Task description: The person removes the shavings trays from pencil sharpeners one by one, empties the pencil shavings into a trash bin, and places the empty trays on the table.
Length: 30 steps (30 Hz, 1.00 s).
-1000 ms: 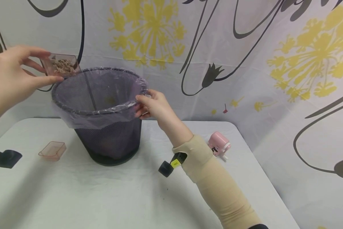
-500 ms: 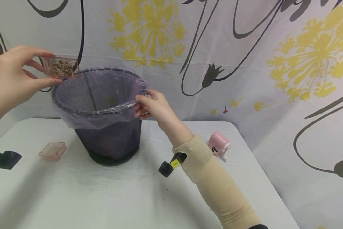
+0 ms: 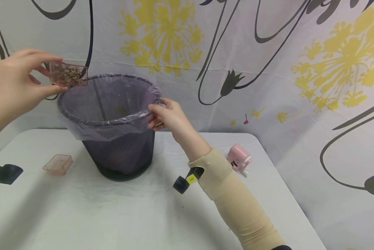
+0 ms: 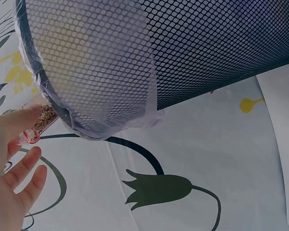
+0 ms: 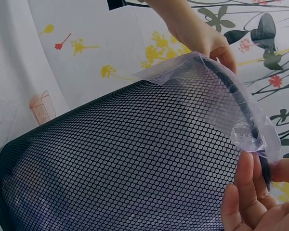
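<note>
In the head view my left hand (image 3: 19, 81) pinches a small clear pink plastic box (image 3: 80, 80) between thumb and fingers. Brown shavings (image 3: 70, 74) lie inside it. The box is tilted at the left back rim of a dark mesh wastebasket (image 3: 121, 152), which has a thin translucent purple bag (image 3: 93, 130) folded over its rim. On the opposite side, my right hand (image 3: 171, 114) grips the rim through the bag, thumb on top and fingers outside. The right wrist view shows the right fingertips (image 5: 245, 163) against the bagged rim.
A second shallow clear pink tray (image 3: 58, 164) lies on the white table (image 3: 111, 215) left of the basket. To the right stands a pink crank pencil sharpener (image 3: 238, 157). A flower-printed cloth (image 3: 268, 69) hangs behind.
My left hand has shifted slightly right and turned the box, so its tilt differs and the shavings sit differently. The right hand stays on the rim.
</note>
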Each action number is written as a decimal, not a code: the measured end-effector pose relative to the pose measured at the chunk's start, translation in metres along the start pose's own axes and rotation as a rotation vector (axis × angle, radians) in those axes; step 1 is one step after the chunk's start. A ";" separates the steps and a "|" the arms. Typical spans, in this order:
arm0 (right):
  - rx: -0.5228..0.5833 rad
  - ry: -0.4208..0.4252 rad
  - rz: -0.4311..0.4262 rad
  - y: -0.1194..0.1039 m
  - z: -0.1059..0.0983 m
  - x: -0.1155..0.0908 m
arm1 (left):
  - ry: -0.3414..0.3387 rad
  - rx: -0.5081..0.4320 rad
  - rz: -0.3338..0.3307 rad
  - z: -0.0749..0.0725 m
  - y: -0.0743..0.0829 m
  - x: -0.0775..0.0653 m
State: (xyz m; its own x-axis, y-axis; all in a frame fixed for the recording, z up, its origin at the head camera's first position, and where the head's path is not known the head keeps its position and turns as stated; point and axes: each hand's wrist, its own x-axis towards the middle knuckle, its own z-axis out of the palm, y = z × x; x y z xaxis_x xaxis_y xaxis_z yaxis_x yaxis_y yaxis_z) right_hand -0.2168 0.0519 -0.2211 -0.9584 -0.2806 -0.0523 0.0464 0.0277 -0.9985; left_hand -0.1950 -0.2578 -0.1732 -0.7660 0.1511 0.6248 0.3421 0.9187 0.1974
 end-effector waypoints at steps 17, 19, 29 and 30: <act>-0.006 0.004 -0.009 0.001 -0.001 0.000 | 0.071 0.051 0.152 0.005 0.007 -0.002; -0.001 0.004 -0.008 0.001 -0.001 0.000 | 0.078 0.054 0.164 0.005 0.008 -0.002; 0.001 0.003 -0.017 0.002 -0.001 -0.001 | 0.107 0.072 0.234 0.005 0.009 -0.002; 0.000 0.002 -0.018 0.002 -0.001 -0.001 | 0.111 0.076 0.245 0.005 0.009 -0.002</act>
State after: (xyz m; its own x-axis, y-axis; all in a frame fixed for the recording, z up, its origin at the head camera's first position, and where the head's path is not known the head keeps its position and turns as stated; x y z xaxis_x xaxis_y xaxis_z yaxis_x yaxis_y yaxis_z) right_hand -0.2159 0.0532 -0.2229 -0.9596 -0.2794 -0.0343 0.0292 0.0225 -0.9993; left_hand -0.1932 -0.2477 -0.1769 -0.5999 0.3349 0.7266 0.4650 0.8850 -0.0240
